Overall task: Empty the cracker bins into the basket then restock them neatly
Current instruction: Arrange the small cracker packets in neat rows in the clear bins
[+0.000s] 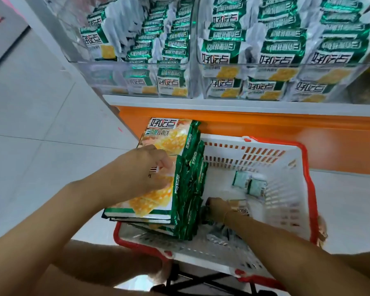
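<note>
A white basket with a red rim (308, 174) stands below the shelf. At its left side rises a tall stack of green-and-white cracker packs (169, 159). My left hand (145, 167) rests on top of that stack, fingers curled over a pack's edge. My right hand (219, 207) reaches down inside the basket and grips a single cracker pack (240, 207) near the bottom. Two small packs (250, 184) lie on the basket floor. Clear plastic bins (137, 67) on the shelf above hold several rows of the same packs.
An orange shelf front (265, 122) runs behind the basket. White tiled floor (41, 135) opens to the left. A black folding stand (201, 278) shows under the basket. My knees are at the bottom of the frame.
</note>
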{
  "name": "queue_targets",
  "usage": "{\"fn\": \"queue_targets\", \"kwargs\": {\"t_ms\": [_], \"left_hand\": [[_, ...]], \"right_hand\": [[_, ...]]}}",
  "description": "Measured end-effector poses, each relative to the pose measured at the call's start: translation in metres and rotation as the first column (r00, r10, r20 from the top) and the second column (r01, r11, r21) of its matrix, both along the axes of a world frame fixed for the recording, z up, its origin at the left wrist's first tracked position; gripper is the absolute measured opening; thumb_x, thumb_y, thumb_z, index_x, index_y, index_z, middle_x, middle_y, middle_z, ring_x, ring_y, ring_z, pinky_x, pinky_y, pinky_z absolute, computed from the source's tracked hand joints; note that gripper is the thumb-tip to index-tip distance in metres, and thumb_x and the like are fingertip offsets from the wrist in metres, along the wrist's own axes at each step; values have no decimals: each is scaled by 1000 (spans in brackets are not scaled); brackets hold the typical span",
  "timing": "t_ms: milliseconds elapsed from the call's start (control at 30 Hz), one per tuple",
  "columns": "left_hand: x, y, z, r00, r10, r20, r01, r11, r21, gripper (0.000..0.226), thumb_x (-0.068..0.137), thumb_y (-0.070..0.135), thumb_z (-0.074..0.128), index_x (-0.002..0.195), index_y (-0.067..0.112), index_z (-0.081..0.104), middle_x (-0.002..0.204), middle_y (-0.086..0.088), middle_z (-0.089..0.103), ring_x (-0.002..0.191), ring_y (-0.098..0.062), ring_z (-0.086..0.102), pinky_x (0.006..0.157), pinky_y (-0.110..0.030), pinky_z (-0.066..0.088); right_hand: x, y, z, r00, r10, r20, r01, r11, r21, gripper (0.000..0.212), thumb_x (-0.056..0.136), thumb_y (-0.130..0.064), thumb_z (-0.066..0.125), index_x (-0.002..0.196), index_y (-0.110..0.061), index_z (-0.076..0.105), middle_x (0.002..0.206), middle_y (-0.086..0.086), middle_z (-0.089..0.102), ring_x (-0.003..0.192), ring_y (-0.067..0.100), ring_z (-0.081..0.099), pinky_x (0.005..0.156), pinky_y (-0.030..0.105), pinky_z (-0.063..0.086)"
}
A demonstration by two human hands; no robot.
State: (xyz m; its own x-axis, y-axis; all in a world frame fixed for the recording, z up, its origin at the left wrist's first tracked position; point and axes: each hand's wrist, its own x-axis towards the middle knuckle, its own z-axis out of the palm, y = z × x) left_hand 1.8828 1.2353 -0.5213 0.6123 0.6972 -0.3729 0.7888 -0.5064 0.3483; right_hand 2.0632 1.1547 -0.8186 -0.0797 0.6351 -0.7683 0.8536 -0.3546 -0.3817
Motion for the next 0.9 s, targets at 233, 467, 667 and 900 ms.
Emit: {"fn": "queue_targets", "kwargs": {"t_ms": [233, 467, 667, 900], "left_hand": [[1, 1, -1, 1000, -8, -8, 8, 1000, -1, 26, 79, 40, 72, 91, 44, 49, 91, 26, 46, 89, 1, 52, 80, -19, 43], [-2, 1, 0, 1000, 14, -4, -14, 999, -34, 29, 82, 39, 70, 107, 34, 58, 104, 20, 53, 95, 0, 52, 76, -8, 37], [-2, 2, 2, 999, 44, 6, -43, 997, -60, 29, 81, 36, 72, 107, 31, 61, 107, 15, 58, 96, 2, 51, 75, -4, 35], [-5, 2, 1, 998, 56, 26, -55, 997, -56, 29, 80, 34, 73, 107, 31, 62, 102, 18, 57, 90, 13, 47, 71, -3, 35]], "right_hand": [[9, 9, 6, 998, -59, -21, 57, 994, -94, 29, 86, -23, 70, 103, -3, 59, 96, 16, 62, 87, 26, 60, 72, 30, 50], [61, 27, 45, 953, -224, -202, 191, 967, -169, 23, 90, -22, 63, 106, -8, 54, 90, 17, 55, 76, 21, 62, 59, 34, 45], [63, 22, 47, 988, -34, -153, 12, 990, -143, 56, 89, -20, 66, 137, -12, 37, 95, 4, 54, 73, 18, 53, 52, 24, 44], [43, 13, 24, 917, 399, 0, -399, 917, -13, 42, 88, -33, 67, 124, -10, 64, 123, 11, 60, 111, 27, 52, 89, 33, 46]]}}
